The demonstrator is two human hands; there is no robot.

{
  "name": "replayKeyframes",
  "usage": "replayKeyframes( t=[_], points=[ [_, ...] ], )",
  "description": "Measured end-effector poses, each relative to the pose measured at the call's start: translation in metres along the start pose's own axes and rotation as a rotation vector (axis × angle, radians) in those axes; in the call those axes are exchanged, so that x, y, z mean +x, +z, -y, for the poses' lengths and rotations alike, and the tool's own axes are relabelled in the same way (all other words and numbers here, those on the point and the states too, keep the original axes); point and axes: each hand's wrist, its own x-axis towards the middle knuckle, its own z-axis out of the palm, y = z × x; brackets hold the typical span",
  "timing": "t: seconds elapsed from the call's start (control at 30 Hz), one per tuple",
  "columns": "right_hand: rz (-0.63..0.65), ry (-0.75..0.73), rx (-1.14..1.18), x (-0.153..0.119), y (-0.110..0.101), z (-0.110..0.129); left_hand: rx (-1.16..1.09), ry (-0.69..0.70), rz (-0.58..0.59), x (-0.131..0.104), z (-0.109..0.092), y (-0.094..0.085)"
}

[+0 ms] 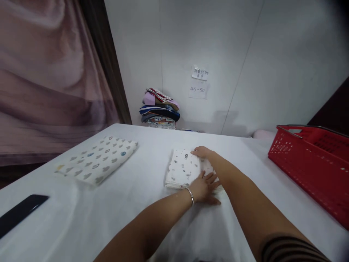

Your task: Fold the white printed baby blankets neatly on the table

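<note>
A white cloth (184, 169) with small printed figures lies folded in several layers on the white table, in front of me. My left hand (205, 187), with a silver bracelet at the wrist, rests at its near right side with the fingers spread. At the far right edge of the cloth is my right hand (202, 152), its fingers bent over the fabric and its thumb hidden. Part of the cloth shows between both hands, and the forearm covers the rest of that side.
Another folded cloth (105, 158) with grey cloud shapes lies left. A dark flat object (20, 213) is at the near left edge. A red basket (313, 167) stands right. Stacked fabrics (160, 109) are behind the table (147, 145), by the wall with paper notes (198, 90).
</note>
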Motion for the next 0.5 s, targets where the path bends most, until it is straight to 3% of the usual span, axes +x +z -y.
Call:
replayKeyframes(
  t=[0.1, 0.3, 0.5],
  points=[
    [0.013, -0.026, -0.019, 0.003, 0.003, -0.001, -0.002, 0.005, -0.017, 0.000, 0.000, 0.001],
    [-0.102, -0.040, -0.056, 0.000, 0.022, -0.007, 0.006, 0.024, -0.057, 0.000, -0.001, 0.001],
    [0.014, -0.037, 0.043, 0.009, 0.010, -0.005, 0.007, 0.008, -0.042, 0.000, 0.000, 0.003]
  ],
)
